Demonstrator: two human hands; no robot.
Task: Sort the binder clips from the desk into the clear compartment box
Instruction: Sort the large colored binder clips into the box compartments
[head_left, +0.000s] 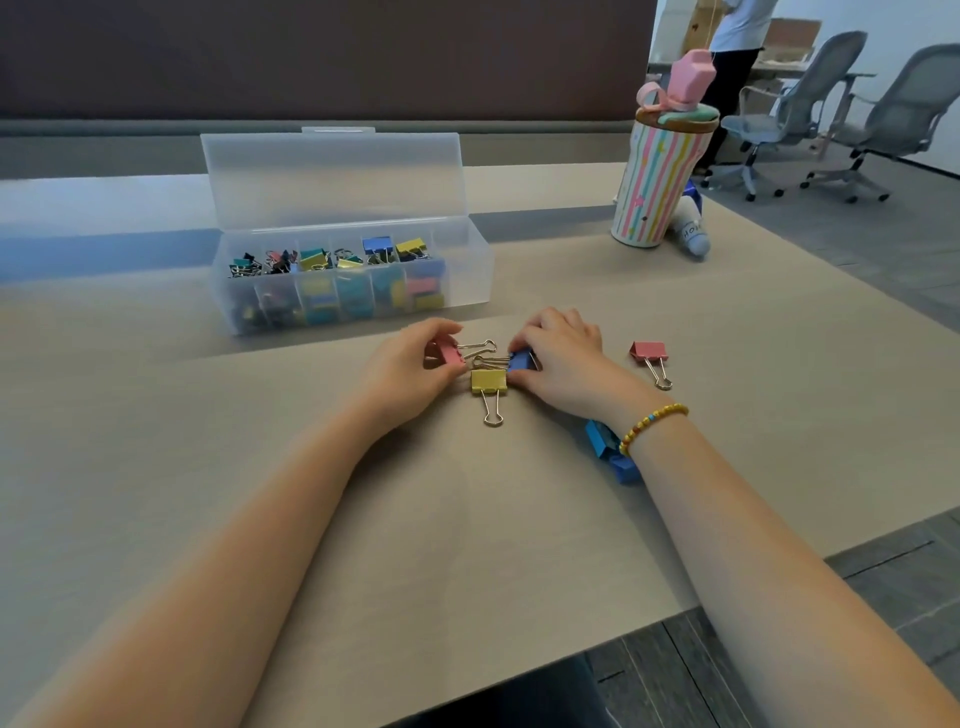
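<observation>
The clear compartment box (470, 260) stands open on the desk, lid up, with several coloured binder clips sorted in its compartments. In front of it my left hand (410, 371) pinches a pink binder clip (449, 354) lying on the desk. My right hand (563, 358) pinches a dark blue binder clip (521, 360). Between the two hands lies a yellow binder clip (488, 382) with its wire handles towards me. Another pink clip (649, 352) lies to the right, apart from my hands. Blue clips (605, 441) lie partly hidden under my right wrist.
A striped tumbler (652, 184) with a pink lid stands at the desk's far right, with a white bottle (693, 236) lying behind it. Office chairs (795, 111) and a standing person are beyond the desk. The desk's near edge runs diagonally at lower right.
</observation>
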